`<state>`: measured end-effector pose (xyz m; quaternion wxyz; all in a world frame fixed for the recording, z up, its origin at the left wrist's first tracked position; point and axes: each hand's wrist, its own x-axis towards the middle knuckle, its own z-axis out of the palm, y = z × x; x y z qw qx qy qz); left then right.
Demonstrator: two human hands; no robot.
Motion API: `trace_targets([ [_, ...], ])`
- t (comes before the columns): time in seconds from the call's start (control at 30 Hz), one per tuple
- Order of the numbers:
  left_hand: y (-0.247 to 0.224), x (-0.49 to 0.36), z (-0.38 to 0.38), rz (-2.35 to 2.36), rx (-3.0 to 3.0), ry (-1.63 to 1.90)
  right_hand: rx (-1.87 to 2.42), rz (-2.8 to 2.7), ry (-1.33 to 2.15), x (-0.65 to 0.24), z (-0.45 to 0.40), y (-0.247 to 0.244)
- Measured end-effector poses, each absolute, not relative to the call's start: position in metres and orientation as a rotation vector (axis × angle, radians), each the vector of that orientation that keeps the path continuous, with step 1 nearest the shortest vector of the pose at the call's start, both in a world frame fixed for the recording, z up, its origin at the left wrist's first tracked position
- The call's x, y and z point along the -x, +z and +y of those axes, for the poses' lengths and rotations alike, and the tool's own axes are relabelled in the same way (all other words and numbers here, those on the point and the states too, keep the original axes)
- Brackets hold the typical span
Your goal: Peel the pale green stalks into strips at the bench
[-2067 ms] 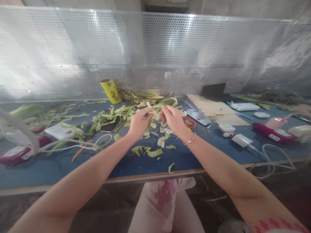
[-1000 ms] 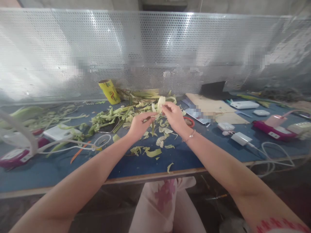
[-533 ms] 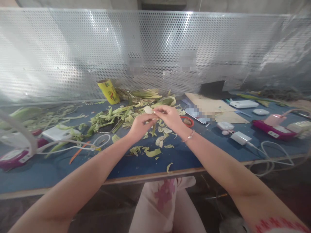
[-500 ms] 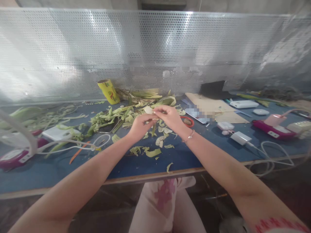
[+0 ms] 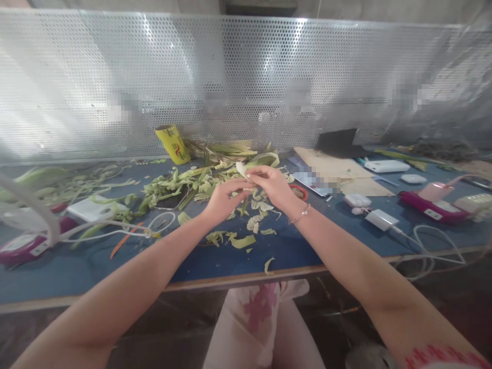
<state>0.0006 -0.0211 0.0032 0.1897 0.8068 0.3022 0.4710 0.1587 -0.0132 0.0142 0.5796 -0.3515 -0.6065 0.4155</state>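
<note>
Both hands meet above the blue table in the middle of the view. A pale, thin piece of plant sticks up from the pinched fingertips of my right hand. Close beside it, my left hand has its thumb and fingers pressed together at the same spot; what lies between them is too small to make out. Green plant pieces are heaped behind and to the left of my hands. Pale peelings lie scattered below them.
A yellow roll stands near the perforated metal screen. Papers, a phone, a white earphone case and a charger are at right. Purple power strips and cables lie at both sides; an orange strip at left.
The pale piece now stands more upright at my right fingertips, where it lay flatter before. Both hands have shifted slightly to the right.
</note>
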Motion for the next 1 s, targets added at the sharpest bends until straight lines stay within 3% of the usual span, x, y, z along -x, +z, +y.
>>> trace_targets([
  [0.4,0.003,-0.001,-0.021,0.948,-2.253,1.278,0.969,-1.776,0.496,-0.166,-0.008,0.016],
  [0.63,0.008,-0.004,-0.025,0.948,-2.272,1.26,0.757,-1.796,0.936,-0.174,-0.007,0.013],
  [0.77,0.008,-0.002,-0.023,0.96,-2.29,1.317,0.623,-1.479,1.249,-0.171,-0.009,0.015],
  [0.9,0.01,-0.002,-0.027,0.847,-2.506,1.295,0.759,-1.153,1.44,-0.17,-0.004,0.012],
  [1.0,0.009,-0.004,-0.032,0.705,-2.647,1.222,0.816,-1.318,1.759,-0.168,-0.004,0.007],
])
